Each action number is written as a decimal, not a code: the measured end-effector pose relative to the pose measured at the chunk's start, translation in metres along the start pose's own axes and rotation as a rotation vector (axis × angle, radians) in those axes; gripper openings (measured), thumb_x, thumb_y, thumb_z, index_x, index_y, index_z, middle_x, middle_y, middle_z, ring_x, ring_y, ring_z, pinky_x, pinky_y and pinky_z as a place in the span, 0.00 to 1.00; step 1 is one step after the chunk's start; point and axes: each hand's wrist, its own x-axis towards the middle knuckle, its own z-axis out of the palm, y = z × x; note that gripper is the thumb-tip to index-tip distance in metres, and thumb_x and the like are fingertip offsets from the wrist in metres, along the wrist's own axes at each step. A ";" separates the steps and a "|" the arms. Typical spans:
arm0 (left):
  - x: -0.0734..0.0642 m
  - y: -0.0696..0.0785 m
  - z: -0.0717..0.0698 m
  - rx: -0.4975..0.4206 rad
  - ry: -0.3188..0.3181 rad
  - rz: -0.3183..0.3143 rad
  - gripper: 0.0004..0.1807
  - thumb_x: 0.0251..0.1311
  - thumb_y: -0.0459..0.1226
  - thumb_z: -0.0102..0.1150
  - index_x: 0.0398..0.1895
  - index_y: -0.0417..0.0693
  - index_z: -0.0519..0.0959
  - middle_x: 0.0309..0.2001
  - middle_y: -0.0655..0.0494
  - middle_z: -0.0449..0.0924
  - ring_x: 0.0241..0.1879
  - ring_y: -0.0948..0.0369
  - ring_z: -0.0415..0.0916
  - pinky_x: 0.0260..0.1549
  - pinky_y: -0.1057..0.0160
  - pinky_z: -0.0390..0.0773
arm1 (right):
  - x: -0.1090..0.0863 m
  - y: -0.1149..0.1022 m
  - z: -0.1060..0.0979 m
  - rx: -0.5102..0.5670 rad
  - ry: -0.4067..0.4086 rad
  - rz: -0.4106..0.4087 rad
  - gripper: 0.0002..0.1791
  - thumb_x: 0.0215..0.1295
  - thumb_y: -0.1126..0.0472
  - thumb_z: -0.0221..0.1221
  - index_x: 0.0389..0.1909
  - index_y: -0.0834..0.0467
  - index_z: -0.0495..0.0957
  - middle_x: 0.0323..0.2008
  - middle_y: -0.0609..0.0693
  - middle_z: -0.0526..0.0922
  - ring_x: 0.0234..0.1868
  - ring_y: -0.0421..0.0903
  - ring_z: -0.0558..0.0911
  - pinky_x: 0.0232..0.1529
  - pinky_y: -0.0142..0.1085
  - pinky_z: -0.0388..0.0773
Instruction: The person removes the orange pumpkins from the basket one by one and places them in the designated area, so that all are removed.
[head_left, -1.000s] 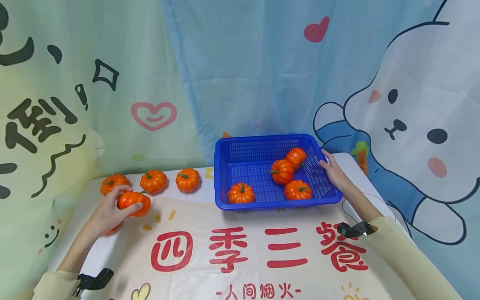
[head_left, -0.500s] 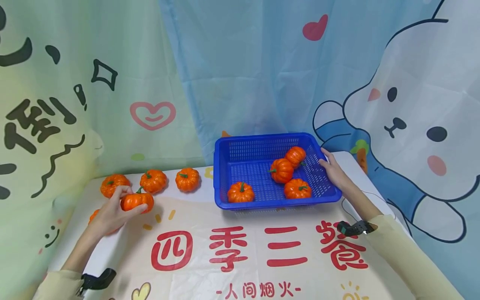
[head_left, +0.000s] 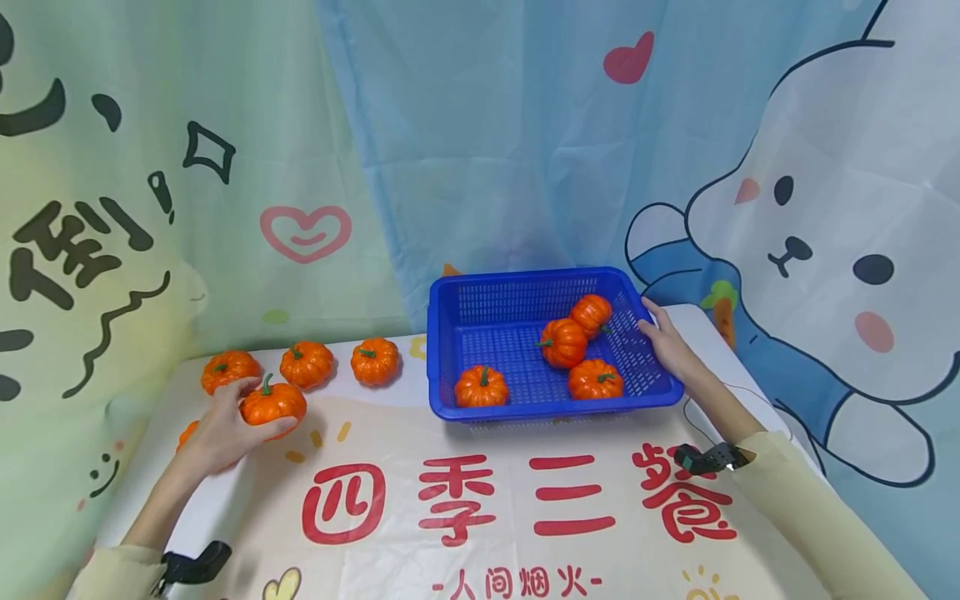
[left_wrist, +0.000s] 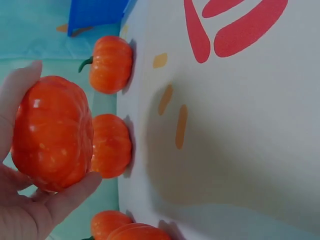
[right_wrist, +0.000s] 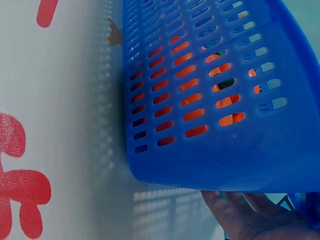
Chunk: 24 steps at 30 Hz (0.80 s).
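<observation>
My left hand (head_left: 227,429) holds a small orange pumpkin (head_left: 274,405) above the table's left side, thumb on the near side and fingers behind. The pumpkin's green stem points up in the head view; the left wrist view shows the smooth ribbed pumpkin (left_wrist: 52,132) between thumb and fingers. At the right end of a blue plastic basket (head_left: 437,350), my right hand (head_left: 673,348) grips the side by the rim. Fingers (right_wrist: 220,210) of that hand show beyond the perforated basket wall (right_wrist: 210,160) in the right wrist view. Several pumpkins lie inside the basket, one of them (head_left: 482,387) near its front left corner.
Along the table's back left edge lie three more pumpkins: one at the corner (head_left: 229,370), a middle one (head_left: 307,364) and one nearer the basket (head_left: 376,362). Another pumpkin (head_left: 187,433) is mostly hidden behind my left hand. A printed cloth (head_left: 405,500) covers the table; curtains hang behind.
The pumpkin in my left hand has turned so its stem points more upward, and the hand has shifted slightly right. My right hand and the basket have stayed put.
</observation>
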 end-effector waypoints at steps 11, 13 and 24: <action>0.002 -0.002 0.016 0.016 0.009 0.038 0.47 0.51 0.52 0.70 0.66 0.35 0.60 0.58 0.31 0.62 0.53 0.41 0.66 0.46 0.37 0.77 | 0.004 0.002 -0.001 -0.014 0.010 -0.003 0.34 0.79 0.49 0.30 0.77 0.49 0.26 0.77 0.64 0.29 0.75 0.70 0.42 0.71 0.67 0.39; 0.002 -0.002 0.020 0.006 0.012 0.047 0.46 0.51 0.51 0.71 0.66 0.36 0.61 0.59 0.32 0.63 0.54 0.40 0.66 0.48 0.36 0.76 | 0.004 0.002 -0.001 -0.018 0.011 -0.003 0.34 0.79 0.49 0.30 0.77 0.49 0.26 0.77 0.64 0.29 0.75 0.70 0.42 0.71 0.67 0.39; 0.001 -0.013 0.041 0.066 -0.033 0.026 0.46 0.48 0.48 0.74 0.63 0.34 0.60 0.56 0.36 0.68 0.54 0.43 0.68 0.50 0.38 0.77 | 0.005 0.003 -0.001 -0.017 0.007 -0.007 0.34 0.79 0.49 0.30 0.77 0.49 0.26 0.77 0.64 0.29 0.75 0.71 0.44 0.71 0.68 0.40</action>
